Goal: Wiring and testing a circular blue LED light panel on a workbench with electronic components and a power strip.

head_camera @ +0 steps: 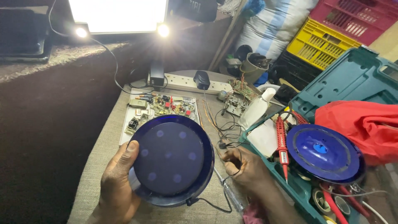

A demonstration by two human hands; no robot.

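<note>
Two hands: left hand (pixel 118 182) grips smooth round blue disc (pixel 171 159); right hand (pixel 244 168) pinches thin wire (pixel 226 145).

1. The counter (pixel 103 166) is small, covered in a grey-beige woven cloth, with a rounded far edge.
2. A white power strip (pixel 186 83) lies along its far edge, with two black adapters plugged in.
3. A white tray (pixel 128 114) of circuit boards and small parts sits at the far left.
4. Loose thin wires (pixel 213 118) trail across the middle.
5. An open teal tool case (pixel 352 81) rests at the right side.
6. A white squeeze bottle (pixel 256 108) lies beside the case.
</note>
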